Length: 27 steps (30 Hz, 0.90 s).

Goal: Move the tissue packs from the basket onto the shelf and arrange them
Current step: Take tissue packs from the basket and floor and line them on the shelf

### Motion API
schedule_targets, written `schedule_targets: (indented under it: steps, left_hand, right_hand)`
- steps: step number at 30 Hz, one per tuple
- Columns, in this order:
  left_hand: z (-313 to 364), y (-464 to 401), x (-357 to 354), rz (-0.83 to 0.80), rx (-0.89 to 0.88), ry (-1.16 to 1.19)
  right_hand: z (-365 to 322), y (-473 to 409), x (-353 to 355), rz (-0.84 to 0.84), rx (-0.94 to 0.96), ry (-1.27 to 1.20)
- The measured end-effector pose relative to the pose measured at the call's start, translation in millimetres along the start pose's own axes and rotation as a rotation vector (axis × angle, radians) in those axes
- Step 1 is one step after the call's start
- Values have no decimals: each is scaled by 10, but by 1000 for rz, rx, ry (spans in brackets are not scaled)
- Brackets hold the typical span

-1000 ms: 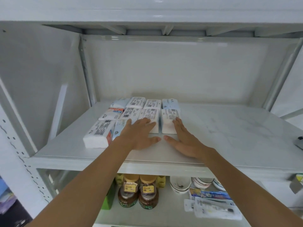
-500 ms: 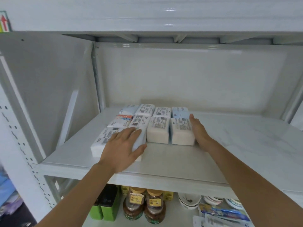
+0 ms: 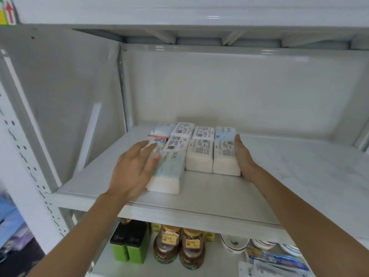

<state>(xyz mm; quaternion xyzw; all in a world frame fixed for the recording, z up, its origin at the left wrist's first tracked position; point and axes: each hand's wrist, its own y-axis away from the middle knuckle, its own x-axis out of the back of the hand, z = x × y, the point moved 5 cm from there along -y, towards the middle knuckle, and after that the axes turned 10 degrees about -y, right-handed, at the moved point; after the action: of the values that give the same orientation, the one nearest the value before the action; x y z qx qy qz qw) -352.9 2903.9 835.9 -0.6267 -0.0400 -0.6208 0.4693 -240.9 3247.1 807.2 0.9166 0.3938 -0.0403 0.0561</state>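
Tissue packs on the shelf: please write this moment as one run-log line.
left hand: flat on left-side tissue packs | right hand: flat against rightmost pack's side | stage: squaring block on shelf | basket: unseen

Red up-arrow sign (image 3: 9,12) top left; pack labels (image 3: 199,149) illegible.

The packs (image 3: 191,150) lay in rows at the left rear of the shelf (image 3: 279,176). The left hand (image 3: 135,168) rested on the front-left pack (image 3: 167,172); the right hand (image 3: 244,158) lay against the rightmost pack (image 3: 225,156). Jars (image 3: 179,246) and bowls (image 3: 235,242) stood below.
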Motion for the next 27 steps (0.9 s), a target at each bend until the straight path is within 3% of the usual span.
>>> schedule_targets:
  steps: [6,10,12,17,22,27]
  left_hand:
    - [-624,109,-107,-150,361,247]
    - [-726,136,-142,-192,471,513]
    - [-736,102,-156,-256,483,603]
    - [-696,66,-282,-297,425,577]
    - [-775,72,-294,-301,443,711]
    - [-659,148,-146,-147,309,606]
  right_hand:
    - [-4,63,-11,37,-5,21]
    - [-39,331,83,311,319,275]
    - [-56,471,-24,267,440,428]
    - [56,670,-275,95,439,962]
    - [54,810,-242,-3,451,887]
    - [102,978,-25,-8,401,986]
